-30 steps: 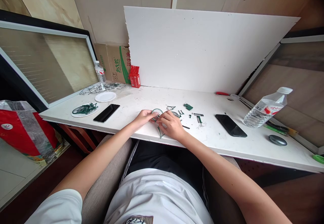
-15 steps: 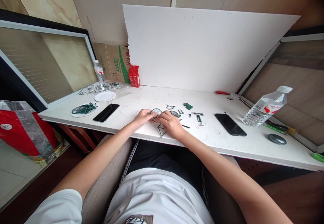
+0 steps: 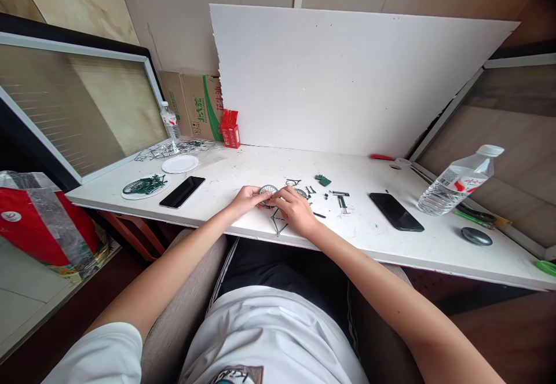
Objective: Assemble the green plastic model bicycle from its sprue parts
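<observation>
Between thumb and fingers, my left hand grips the edge of a small green spoked wheel, held near the table's front edge. My right hand is closed, its fingertips at the wheel's lower right; what they pinch is hidden. Below the right fingers shows a thin green model bicycle frame; whether it joins the wheel I cannot tell. A second spoked wheel lies partly behind the right hand. Small green parts, a green block-like piece and dark rod-like parts lie farther right.
To the left are a plate of green parts, a phone, a white plate and loose part frames. Another phone, a water bottle and a dark oval object stand right. A white board leans behind.
The fingers of my right hand have shifted slightly at the wheel, and the hand sits a little farther right. My left hand still holds the wheel in place.
</observation>
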Tool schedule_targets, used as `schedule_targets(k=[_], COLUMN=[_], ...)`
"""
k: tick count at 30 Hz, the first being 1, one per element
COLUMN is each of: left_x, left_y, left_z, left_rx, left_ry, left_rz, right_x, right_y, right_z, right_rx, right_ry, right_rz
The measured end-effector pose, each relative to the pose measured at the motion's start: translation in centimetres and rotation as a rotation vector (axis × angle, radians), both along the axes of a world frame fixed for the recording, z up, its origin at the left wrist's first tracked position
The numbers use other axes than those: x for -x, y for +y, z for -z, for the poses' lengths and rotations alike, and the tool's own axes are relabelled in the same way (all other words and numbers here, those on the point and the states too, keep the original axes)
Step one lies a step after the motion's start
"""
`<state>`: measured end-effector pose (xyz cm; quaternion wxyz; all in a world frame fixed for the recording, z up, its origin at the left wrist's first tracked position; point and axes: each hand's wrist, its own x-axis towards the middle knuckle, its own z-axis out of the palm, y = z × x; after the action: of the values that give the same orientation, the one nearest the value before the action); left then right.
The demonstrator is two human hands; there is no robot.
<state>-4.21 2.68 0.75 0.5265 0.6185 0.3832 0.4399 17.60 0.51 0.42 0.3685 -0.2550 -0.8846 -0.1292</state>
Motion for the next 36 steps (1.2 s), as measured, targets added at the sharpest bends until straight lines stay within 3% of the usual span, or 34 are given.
schedule_targets(k=[36], left_x=[-0.11], left_y=[-0.02], left_z=[-0.16], left_rx=[0.046], left_ry=[-0.034], left_rz=[0.015], right_x=[-0.03], right_y=[-0.56], right_z=[-0.65], right_rx=[-0.095], right_ry=[-0.091], right_rz=[0.087])
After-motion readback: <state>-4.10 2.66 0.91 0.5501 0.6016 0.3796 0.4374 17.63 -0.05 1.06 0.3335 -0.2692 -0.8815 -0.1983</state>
